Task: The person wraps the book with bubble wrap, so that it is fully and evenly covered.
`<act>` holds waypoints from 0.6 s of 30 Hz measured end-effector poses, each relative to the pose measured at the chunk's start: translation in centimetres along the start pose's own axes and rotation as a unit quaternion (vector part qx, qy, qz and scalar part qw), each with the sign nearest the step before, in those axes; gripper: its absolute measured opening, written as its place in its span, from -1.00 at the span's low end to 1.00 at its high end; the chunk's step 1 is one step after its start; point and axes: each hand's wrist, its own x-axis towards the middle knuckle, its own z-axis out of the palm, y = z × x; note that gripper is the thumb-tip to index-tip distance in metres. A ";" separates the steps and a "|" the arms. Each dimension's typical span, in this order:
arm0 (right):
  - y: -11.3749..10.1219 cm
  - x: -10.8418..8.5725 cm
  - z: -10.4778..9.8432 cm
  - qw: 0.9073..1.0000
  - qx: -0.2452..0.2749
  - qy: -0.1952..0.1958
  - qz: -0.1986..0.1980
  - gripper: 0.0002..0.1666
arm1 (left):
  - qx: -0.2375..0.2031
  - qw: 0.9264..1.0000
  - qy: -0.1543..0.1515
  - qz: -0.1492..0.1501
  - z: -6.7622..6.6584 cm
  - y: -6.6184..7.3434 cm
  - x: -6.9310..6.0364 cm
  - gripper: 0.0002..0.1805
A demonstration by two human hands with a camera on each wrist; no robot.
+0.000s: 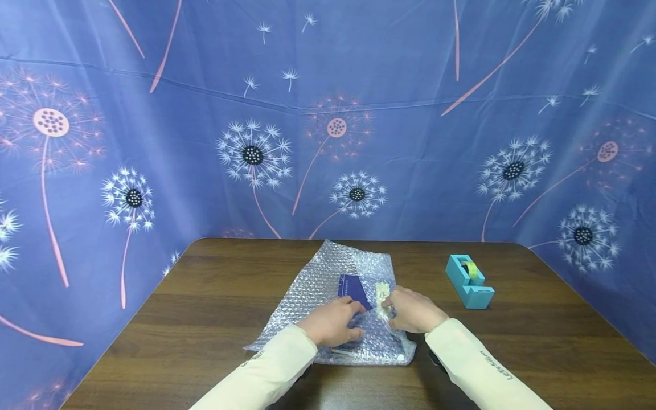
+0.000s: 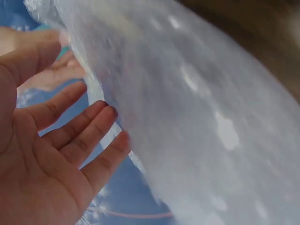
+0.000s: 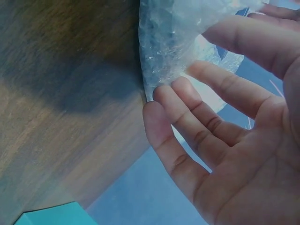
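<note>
A sheet of bubble wrap (image 1: 312,296) lies on the table, its right part folded over. Amid the wrap shows a flat dark blue item (image 1: 352,289) with small white print; its kind is unclear, and much of it is hidden. A pale yellow patch (image 1: 381,293) is on the wrap to its right. My left hand (image 1: 333,322) rests on the wrap at the item's near edge, fingers fairly straight. At the wrap's right side, the fingers of my right hand (image 1: 414,310) touch the patch and the wrap, loosely bent. The right wrist view shows the right hand (image 3: 225,126) against the bubble wrap.
A turquoise tape dispenser (image 1: 468,283) with a yellow-green roll stands to the right of the wrap. The wooden table (image 1: 220,296) ends at the back against a blue curtain (image 1: 410,142) with dandelion prints.
</note>
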 end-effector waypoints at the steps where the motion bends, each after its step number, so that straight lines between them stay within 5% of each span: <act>1: 0.0 0.1 0.0 1.000 -0.001 0.000 -0.001 -0.57 | 0.000 1.000 0.004 -0.006 -0.2 -0.3 -0.1 -0.52; 18: 0.2 0.3 0.0 1.000 0.001 -0.006 -0.019 -0.60 | 0.020 0.993 0.044 -0.107 -2.3 -5.9 -3.1 -0.55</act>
